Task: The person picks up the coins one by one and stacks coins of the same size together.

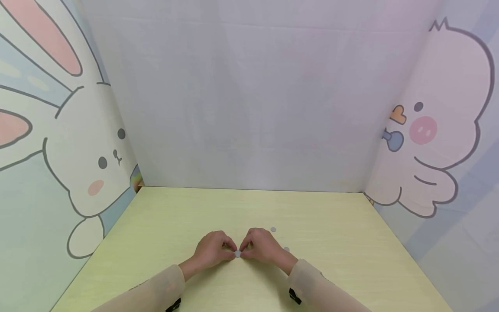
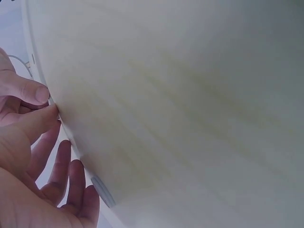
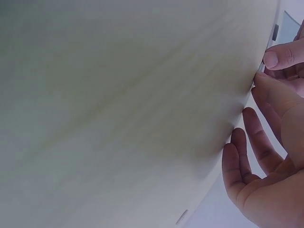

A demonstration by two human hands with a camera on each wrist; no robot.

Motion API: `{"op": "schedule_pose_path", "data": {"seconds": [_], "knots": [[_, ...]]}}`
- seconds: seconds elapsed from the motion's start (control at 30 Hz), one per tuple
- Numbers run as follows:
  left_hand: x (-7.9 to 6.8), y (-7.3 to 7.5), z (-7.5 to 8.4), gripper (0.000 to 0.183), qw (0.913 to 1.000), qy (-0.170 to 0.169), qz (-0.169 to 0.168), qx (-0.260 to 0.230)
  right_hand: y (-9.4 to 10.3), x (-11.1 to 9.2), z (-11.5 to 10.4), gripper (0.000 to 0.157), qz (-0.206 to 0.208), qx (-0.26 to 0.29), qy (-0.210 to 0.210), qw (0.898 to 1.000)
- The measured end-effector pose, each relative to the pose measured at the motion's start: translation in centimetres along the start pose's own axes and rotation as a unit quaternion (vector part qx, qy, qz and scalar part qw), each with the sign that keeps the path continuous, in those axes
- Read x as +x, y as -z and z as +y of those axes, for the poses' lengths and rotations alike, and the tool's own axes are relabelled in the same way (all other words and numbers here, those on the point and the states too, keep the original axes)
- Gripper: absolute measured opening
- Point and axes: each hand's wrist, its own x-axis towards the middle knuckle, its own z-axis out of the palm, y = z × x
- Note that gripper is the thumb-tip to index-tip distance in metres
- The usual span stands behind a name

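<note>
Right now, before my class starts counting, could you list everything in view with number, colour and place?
Table: one, pale yellow, lower centre.
Central disc: one, grey, between left hand and right hand.
Far disc: one, grey, beyond the right hand.
Partly hidden disc: one, grey, behind the right wrist.
Left-wrist-view disc: one, grey, near the left hand; possibly a fourth.
Back sheet: one, greyish white, behind the table.
Rabbit print: one, white and pink, left side.
Cartoon print: one, whitish with pink cheek, right side.
Black items: two, black, at the cuffs.
Sleeves: two, beige, bottom.
Hands: two, at the central disc.
</note>
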Motion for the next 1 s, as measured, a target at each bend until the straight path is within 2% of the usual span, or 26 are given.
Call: {"op": "schedule_pose_path", "data": {"seconds": [1.0], "knots": [[0.12, -0.07, 0.08, 0.009, 1.0000, -0.003, 0.005, 0.006, 0.32, -0.08, -0.47, 0.006, 0.000, 0.000, -0.004, 1.000]]}}
